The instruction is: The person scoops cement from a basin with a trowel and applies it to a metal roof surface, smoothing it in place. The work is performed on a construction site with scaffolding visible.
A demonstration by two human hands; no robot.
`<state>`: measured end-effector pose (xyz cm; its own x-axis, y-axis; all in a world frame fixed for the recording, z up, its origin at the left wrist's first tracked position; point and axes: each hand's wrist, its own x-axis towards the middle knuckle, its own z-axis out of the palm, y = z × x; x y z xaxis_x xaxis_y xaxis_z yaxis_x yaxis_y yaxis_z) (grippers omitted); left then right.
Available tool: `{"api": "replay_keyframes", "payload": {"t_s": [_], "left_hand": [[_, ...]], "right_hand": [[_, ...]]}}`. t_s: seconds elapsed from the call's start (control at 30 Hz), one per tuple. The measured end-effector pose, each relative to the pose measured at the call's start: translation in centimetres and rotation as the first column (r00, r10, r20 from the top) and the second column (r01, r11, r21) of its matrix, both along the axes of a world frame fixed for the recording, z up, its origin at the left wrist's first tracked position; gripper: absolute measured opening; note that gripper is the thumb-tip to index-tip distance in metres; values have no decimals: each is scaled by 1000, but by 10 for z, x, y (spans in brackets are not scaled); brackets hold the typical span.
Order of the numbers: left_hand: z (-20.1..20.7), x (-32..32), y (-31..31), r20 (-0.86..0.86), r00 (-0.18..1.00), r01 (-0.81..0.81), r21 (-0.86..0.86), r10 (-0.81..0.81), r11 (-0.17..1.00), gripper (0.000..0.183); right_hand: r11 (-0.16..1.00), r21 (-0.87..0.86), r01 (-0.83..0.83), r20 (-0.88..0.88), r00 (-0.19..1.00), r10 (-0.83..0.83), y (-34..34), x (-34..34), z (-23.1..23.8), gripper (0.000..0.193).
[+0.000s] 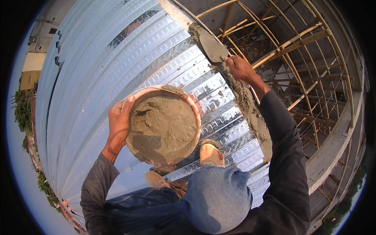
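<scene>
My left hand (120, 122) is closed on the rim of a round orange-brown bucket (197, 114) that has a thin wire handle. Wet grey-brown mortar (166, 123) fills much of the bucket, and some clings to its edge. Up and to the right, my right hand (241, 69) grips a trowel (214, 47), whose flat blade is coated with mortar. That blade lies against a strip of mortar (250, 107) running along the edge of the ribbed metal sheets. The trowel's handle is mostly hidden in my fist.
Shiny corrugated metal decking (98, 74) spreads under me to the left. Past its right edge drops a deep opening with bamboo scaffolding (297, 78). A curved concrete ledge (329, 160) borders that opening. My shoes (211, 154) stand on the decking beside the bucket.
</scene>
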<state>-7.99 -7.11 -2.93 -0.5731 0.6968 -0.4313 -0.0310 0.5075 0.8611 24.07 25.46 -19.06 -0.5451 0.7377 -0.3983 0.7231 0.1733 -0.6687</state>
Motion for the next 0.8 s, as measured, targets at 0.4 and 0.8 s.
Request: {"api": "replay_keyframes", "payload": {"t_s": [0.4, 0.8], "left_hand": [[-10, -13, -11, 6, 1000, -20, -25, 20, 999, 50], [-7, -11, -9, 1, 998, 59, 34, -59, 998, 54]], "right_hand": [[993, -65, -96, 137, 985, 105, -21, 38, -12, 67], [986, -91, -140, 107, 983, 149, -55, 116, -9, 61]]}}
